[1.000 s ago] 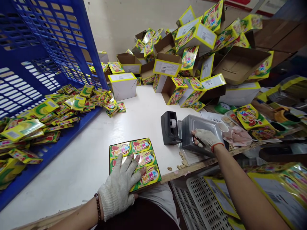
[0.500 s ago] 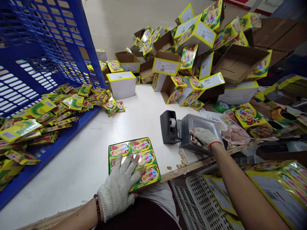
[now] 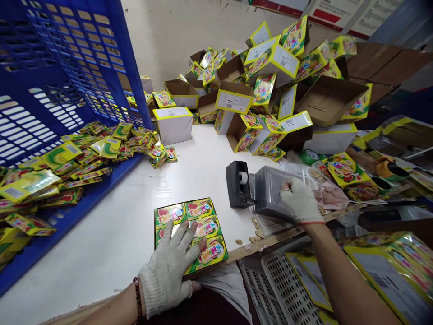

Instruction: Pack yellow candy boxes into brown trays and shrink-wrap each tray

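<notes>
My left hand (image 3: pixel 167 271), in a white knit glove, lies flat with fingers spread on a block of yellow-green "Twins" packets (image 3: pixel 199 216) at the table's front edge. My right hand (image 3: pixel 301 205), also gloved, pinches a clear plastic sheet (image 3: pixel 304 174) and lifts its edge off a grey stack of plastic sheets (image 3: pixel 269 194). A black tape dispenser (image 3: pixel 238 183) stands just left of that stack.
A blue plastic crate (image 3: pixel 67 67) lies tipped on the left, spilling loose packets (image 3: pixel 84 153) onto the white table (image 3: pixel 118 225). Open yellow cartons (image 3: pixel 267 90) are heaped at the back. A white slatted basket (image 3: pixel 284 289) sits below the front edge. Small tan bits (image 3: pixel 255 225) lie near the stack.
My right hand has shifted right across the stack and closed into a pinch, raising a clear sheet. The left hand has stayed on the packets. The view has tilted slightly.
</notes>
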A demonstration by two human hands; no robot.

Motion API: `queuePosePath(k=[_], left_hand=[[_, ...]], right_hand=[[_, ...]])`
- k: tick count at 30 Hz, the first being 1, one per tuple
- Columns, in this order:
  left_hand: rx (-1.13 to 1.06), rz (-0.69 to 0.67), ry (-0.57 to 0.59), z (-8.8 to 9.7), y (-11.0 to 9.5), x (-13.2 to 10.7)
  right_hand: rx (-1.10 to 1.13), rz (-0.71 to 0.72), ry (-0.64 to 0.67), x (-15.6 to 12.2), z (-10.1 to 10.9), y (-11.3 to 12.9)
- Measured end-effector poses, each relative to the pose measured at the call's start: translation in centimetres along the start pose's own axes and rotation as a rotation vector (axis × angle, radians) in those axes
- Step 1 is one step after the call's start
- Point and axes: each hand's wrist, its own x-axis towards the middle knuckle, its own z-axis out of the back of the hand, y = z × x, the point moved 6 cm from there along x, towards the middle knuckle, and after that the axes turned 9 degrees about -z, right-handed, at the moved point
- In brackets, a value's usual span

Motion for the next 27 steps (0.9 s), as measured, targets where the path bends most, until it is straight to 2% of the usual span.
queuePosePath(k=[2,4,5,7,9,12,14,16,18,19,20,22,24,25,26,27], left_hand=[[-0.182,0.008,-0.044,1.9,-0.4,0.2],[-0.464,0.022,-0.198,4.4,-0.7,0.9],[-0.632,0.026,-0.308,5.5,-1.0,1.4],[-0.993,-0.012,-0.537,7.2,-1.6,2.6],[-1.299,-0.086,-0.726,7.9,-2.4,4.0],[-1.554,-0.141,-0.893,7.8,-2.8,5.3],[-1.583,-0.154,-0.920,8.0,-2.2,5.2],[-1.456,-0.140,-0.998,9.4,-0.4,3.8],[-1.133,-0.076,-1.183,12.5,2.0,0.8],[-0.924,-0.048,-1.269,14.4,2.9,-1.0],[-0.752,-0.054,-1.293,16.2,3.4,-2.5],[-0.613,-0.120,-1.159,18.8,3.4,-4.0],[-0.667,-0.136,-0.985,19.5,2.9,-4.5],[-0.720,-0.099,-0.936,19.1,2.9,-4.7],[-0.774,-0.032,-0.926,18.4,3.1,-4.7],[-0.821,0.052,-0.955,17.4,3.7,-4.7]], right_hand=[[0.045,0.158,-0.084,-2.8,3.1,2.7],[0.150,0.445,-0.097,-6.5,5.2,6.7],[0.214,0.568,-0.062,-8.3,5.6,8.6],[0.314,0.744,0.084,-11.6,4.9,12.1],[0.369,0.836,0.166,-13.9,3.2,14.7],[0.394,0.926,0.129,-15.3,0.6,16.9],[0.392,0.974,0.104,-15.4,-0.2,17.4],[0.390,1.006,0.152,-15.2,0.2,17.5],[0.378,1.007,0.357,-14.9,1.2,17.4],[0.365,1.002,0.516,-14.8,1.7,17.3],[0.357,0.995,0.696,-14.8,2.3,17.3],[0.370,0.981,1.071,-14.8,3.3,17.3],[0.407,0.938,1.340,-14.3,3.3,17.5],[0.425,0.891,1.387,-13.7,2.7,17.7],[0.443,0.823,1.369,-12.8,1.7,18.0],[0.464,0.734,1.295,-11.8,0.3,18.2]])
